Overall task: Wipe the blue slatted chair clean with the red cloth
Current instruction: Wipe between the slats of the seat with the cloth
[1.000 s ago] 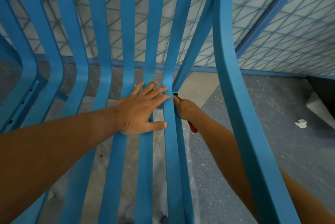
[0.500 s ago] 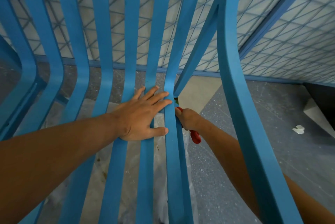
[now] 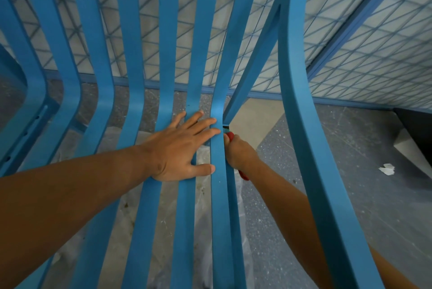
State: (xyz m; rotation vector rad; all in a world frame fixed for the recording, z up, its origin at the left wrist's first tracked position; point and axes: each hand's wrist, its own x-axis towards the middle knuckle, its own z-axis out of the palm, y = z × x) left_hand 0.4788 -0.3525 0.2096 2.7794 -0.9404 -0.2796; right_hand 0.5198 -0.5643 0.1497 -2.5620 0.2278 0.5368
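**Me:** My left hand [image 3: 180, 146] lies flat across the seat slats of the blue slatted chair [image 3: 219, 195], fingers straight and spread, thumb stretched out to the right against the rightmost slat. It carries nothing; it only presses down to steady the frame. My right hand [image 3: 238, 153] is just right of that same slat, tucked below and behind it, curled round the red cloth [image 3: 230, 135].

**Helper:** How much of the cloth can you see?

**Me:** Very little. A red bit pokes out at the far side of my fist and another strip shows at the near side by my wrist. The rest is bunched inside my hand or hidden by the slat.

**Helper:** How do you expect the two things to behave?

**Me:** The cloth looks soft and light, so I judge it will fold round a slat's edge and get into the narrow gaps. Keeping it wadded in the palm, with fingers behind it, should give firm pressure. The chair looks rigid and smooth, probably moulded plastic, and may be light enough to slide on the grey speckled floor [image 3: 350, 195] or the plastic sheet [image 3: 203, 195] under it. That is why a flat palm on the slats seems the right hold.
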